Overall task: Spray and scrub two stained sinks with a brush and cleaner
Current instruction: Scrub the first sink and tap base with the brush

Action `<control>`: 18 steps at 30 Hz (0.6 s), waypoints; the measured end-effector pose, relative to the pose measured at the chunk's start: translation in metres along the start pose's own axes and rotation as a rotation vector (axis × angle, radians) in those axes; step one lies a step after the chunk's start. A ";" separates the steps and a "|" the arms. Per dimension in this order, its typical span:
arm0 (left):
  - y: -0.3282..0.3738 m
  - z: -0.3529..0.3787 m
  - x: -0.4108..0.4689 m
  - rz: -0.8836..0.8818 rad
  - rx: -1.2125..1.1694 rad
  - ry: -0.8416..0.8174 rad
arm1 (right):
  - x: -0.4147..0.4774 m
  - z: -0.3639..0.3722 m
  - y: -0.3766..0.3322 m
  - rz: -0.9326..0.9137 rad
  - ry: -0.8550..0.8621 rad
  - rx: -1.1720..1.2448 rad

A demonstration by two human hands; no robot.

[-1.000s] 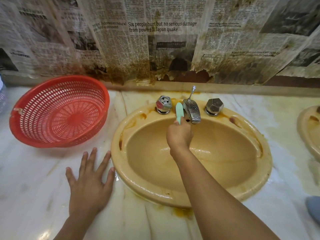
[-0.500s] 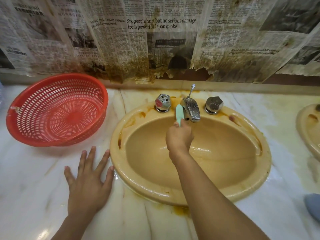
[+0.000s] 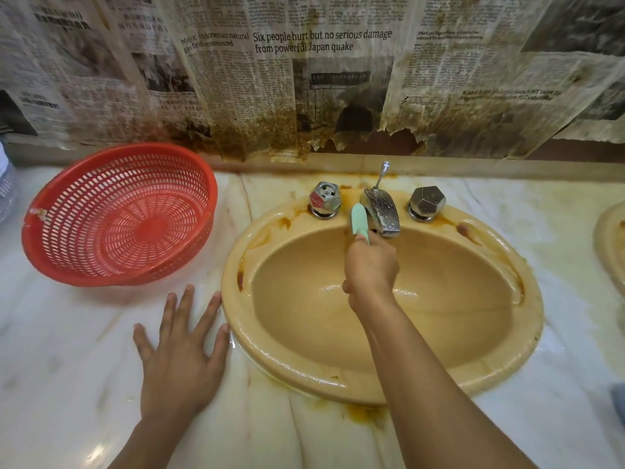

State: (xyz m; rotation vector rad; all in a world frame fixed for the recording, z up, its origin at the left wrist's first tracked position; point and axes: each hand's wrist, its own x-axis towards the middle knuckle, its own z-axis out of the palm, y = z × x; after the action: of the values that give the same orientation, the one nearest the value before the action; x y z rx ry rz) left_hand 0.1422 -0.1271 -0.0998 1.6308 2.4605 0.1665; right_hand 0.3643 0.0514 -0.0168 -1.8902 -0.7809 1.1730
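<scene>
Scrubbing at the far rim of the sink (image 3: 304,370) now, right hand (image 3: 370,269) curled in a fist round the handle of the mint-green brush (image 3: 357,221). The brush's head stands up just left of the spout (image 3: 382,211), between it and the left tap knob (image 3: 324,199), and it looks to be touching the stained ledge there. Left hand (image 3: 182,353) is flat on the marble counter (image 3: 67,350), fingers spread and holding nothing, fingertips just beside the sink's left rim, bracing me.

My read is that this brush weighs next to nothing: slim plastic, stiff enough in the handle to lean on. I can't tell from here whether the head is bristle or sponge. I'm gripping it low on the handle; choking up nearer the head should give more bite in that tight gap by the spout. The glaze is wet and glossy, so I expect the head to skate if I go in flat, and a wet handle could twist in my palm. Rusty brown marks remain along the left rim and beside the right knob (image 3: 426,202).

Second sink (image 3: 612,238) is only an edge at the far right, well apart. Red basket (image 3: 44,211) sits on the counter to the left. No cleaner bottle in sight
</scene>
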 end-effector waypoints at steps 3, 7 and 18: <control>0.000 0.000 0.000 -0.004 -0.003 -0.006 | 0.022 0.017 -0.023 0.016 -0.002 0.041; 0.001 -0.001 0.000 -0.006 0.000 -0.002 | 0.027 0.042 -0.041 0.088 -0.041 0.157; 0.000 0.001 0.000 0.000 0.008 -0.002 | 0.023 0.036 -0.026 0.257 -0.098 0.416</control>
State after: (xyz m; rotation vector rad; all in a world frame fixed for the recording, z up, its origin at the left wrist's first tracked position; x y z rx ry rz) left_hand 0.1426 -0.1266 -0.1003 1.6338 2.4624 0.1544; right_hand 0.3381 0.0934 -0.0157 -1.6222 -0.3119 1.4666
